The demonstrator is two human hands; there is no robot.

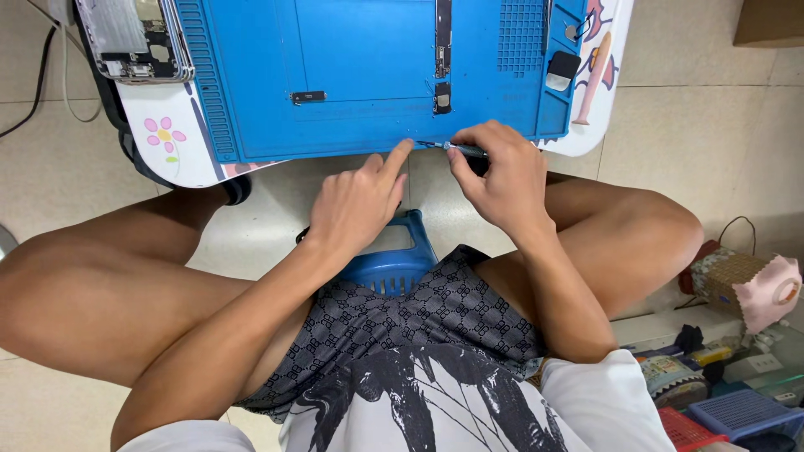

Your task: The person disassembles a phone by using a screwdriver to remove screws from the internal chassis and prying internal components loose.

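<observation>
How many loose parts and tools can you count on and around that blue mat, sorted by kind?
Long narrow circuit board strips: 1
Small dark rectangular components: 2
Opened silver phone housings: 1
Thin screwdriver-like tools, in the right hand: 1
Blue rubber work mats: 1
Total: 6
The left hand holds nothing.

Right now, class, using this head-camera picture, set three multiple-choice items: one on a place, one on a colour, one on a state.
1. Where does the opened phone body lie?
A. the table's far left corner
B. on the floor
C. in the basket

2. What colour is the work mat?
A. green
B. blue
C. red

3. How is the right hand?
A. flat and empty
B. out of view
C. gripping a slim tool

Answers: 1 A, it sits beside the mat's left edge. 2 B, the mat is plainly blue. 3 C, fingers close round the tool at the mat's near edge.
</observation>
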